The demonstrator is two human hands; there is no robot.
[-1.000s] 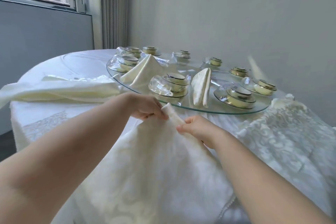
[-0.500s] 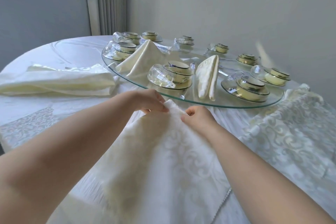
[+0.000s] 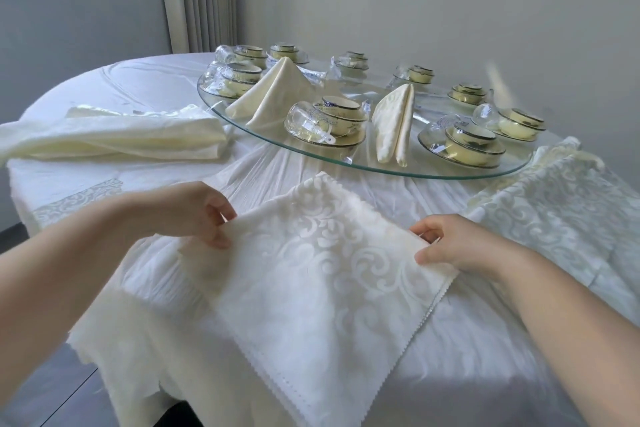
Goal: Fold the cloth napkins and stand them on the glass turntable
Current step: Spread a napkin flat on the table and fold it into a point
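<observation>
The napkin [image 3: 311, 270], white with a scroll pattern, lies spread like a diamond at the near edge of the table [image 3: 138, 87], its lower corner hanging over the side. The left hand [image 3: 194, 215] pinches its left corner between thumb and fingers, and the right hand [image 3: 453, 246] pinches the right corner the same way. Just behind is the glass turntable [image 3: 433, 173], where a pyramid napkin [image 3: 273, 94] and a narrow napkin [image 3: 394, 125] stand among wrapped bowls [image 3: 332, 121]. A heap of cream cloths [image 3: 114, 139] lies on the table to the left.
</observation>
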